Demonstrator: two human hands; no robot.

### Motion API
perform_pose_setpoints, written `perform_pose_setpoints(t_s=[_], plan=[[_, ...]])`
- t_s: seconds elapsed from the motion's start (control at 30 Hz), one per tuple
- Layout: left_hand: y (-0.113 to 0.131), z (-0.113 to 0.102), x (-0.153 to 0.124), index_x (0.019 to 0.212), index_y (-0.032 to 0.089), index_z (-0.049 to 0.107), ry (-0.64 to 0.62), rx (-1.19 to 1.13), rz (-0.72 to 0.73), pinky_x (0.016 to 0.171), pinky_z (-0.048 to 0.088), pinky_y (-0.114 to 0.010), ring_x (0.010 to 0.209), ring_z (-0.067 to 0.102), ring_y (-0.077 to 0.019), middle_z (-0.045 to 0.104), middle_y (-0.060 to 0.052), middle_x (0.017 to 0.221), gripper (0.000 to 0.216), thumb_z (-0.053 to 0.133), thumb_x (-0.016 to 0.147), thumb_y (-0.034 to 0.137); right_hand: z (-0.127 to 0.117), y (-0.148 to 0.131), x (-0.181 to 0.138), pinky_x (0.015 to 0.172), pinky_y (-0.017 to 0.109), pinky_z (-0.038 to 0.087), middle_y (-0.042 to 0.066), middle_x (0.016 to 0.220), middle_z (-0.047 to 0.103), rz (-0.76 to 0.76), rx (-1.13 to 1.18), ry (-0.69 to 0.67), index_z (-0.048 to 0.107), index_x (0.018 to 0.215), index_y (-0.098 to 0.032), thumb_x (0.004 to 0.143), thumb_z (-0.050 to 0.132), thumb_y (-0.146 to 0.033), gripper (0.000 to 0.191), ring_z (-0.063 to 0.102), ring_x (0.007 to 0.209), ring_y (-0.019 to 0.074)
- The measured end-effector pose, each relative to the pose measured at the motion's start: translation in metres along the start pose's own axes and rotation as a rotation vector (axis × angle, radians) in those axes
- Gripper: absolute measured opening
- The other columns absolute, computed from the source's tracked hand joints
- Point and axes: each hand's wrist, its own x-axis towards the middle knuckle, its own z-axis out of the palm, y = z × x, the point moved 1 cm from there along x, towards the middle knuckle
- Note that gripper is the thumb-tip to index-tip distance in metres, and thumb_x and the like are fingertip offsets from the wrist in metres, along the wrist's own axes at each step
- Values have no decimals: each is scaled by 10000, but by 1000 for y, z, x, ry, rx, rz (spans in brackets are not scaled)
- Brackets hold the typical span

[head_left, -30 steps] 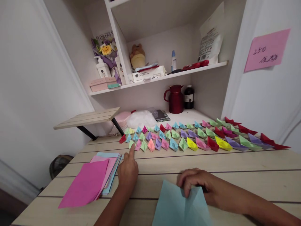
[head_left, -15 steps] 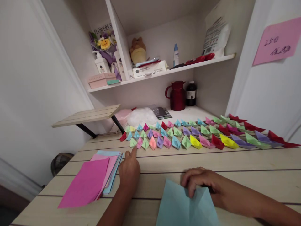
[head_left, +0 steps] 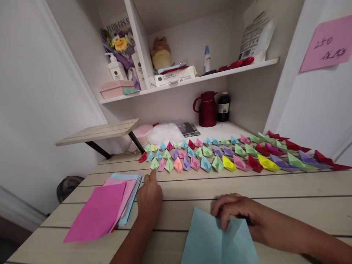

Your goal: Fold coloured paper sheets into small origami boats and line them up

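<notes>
My left hand (head_left: 149,194) is closed, its fingers drawn together at the near tip of a light green paper boat (head_left: 154,164) at the left end of the front row. The fingertips partly hide that tip. On the right, my right hand (head_left: 233,212) pinches the upper edge of a light blue sheet of paper (head_left: 209,238), thumb in front. A crease runs down this sheet, and its lower part leaves the picture. Several rows of coloured paper boats (head_left: 217,164) stretch rightward across the table. Beside my left hand lies a stack of coloured paper (head_left: 96,212), magenta on top.
The slatted table (head_left: 181,190) meets a white cabinet. A small raised wooden stand (head_left: 99,131) stands at the left. Behind the boats are a clear plastic bag (head_left: 166,134), a red jug (head_left: 207,109) and a dark bottle (head_left: 223,107). A pink note (head_left: 327,44) hangs at the right.
My left fingers have shifted slightly left at the light green boat and drawn closer together. The right hand keeps its hold on the light blue sheet. The view has tilted a little.
</notes>
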Motion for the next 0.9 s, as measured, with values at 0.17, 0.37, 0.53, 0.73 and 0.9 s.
perform_pose_setpoints(t_s=[0.17, 0.37, 0.53, 0.73, 0.9], plan=[[1, -2, 0, 1354, 126, 435, 16, -129, -21, 770, 424, -311, 1024, 616, -253, 601, -159, 1200, 529, 387, 828, 87, 0, 0, 1, 949, 366, 415, 78, 1113, 618, 8, -4, -3, 694, 934, -244, 906, 545, -386, 208, 570, 1063, 219], [-14, 0, 4, 1130, 196, 601, 119, -495, -178, 709, 419, -318, 865, 644, -244, 700, -91, 955, 365, 395, 829, 164, 1, 0, 1, 936, 358, 422, 88, 1094, 623, -10, 18, 22, 715, 894, -229, 883, 580, -391, 211, 586, 1040, 222], [-22, 6, 6, 826, 200, 645, 170, -858, -199, 552, 408, -265, 585, 586, -173, 633, -12, 680, 188, 468, 772, 233, 0, 10, 2, 914, 360, 446, 100, 1105, 618, -6, 178, 64, 704, 843, -206, 867, 597, -414, 236, 579, 1056, 238], [0, -17, -12, 815, 187, 641, 225, -1215, -170, 501, 404, -230, 527, 535, -114, 608, 7, 727, 156, 516, 764, 265, -5, 35, 4, 961, 430, 428, 110, 1206, 592, 14, 322, 373, 700, 785, -214, 755, 713, -469, 258, 535, 1156, 293], [17, -47, -35, 801, 199, 669, 289, -1303, -85, 655, 466, -250, 676, 579, -148, 619, -11, 741, 157, 578, 782, 326, -22, 27, -4, 1101, 491, 257, 70, 1382, 477, 100, 170, 582, 726, 739, -226, 738, 749, -408, 183, 386, 1315, 314]])
